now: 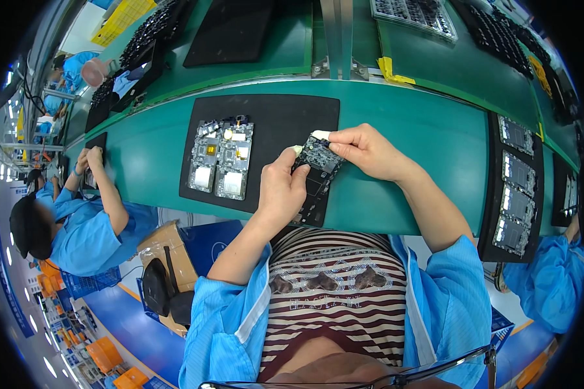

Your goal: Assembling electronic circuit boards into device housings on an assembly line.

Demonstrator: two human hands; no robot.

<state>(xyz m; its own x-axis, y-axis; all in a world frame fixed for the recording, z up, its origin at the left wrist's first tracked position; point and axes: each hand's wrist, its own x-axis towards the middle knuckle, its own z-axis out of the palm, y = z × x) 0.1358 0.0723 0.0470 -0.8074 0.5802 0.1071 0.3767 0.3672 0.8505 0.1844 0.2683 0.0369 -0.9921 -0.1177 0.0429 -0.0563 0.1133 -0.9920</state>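
A populated circuit board [320, 159] is held tilted over the right part of a black mat [279, 113]. My left hand [281, 188] grips its left edge, thumb on top. At its upper right corner my right hand [368, 152] pinches with thumb and forefinger. White finger cots cover a fingertip on each hand. Below the held board, a dark board-like piece [313, 212] shows near the bench's front edge; whether it is separate I cannot tell. Two more circuit boards, one [202, 159] beside the other [233, 162], lie on the mat's left side.
On the right, a black tray [490, 223] holds several circuit boards. Behind the green bench [428, 136] runs a metal rail with an upright post [337, 39]. Yellow tape [394, 72] hangs there. A co-worker in blue [91, 227] sits at left; another blue sleeve [545, 285] is at right.
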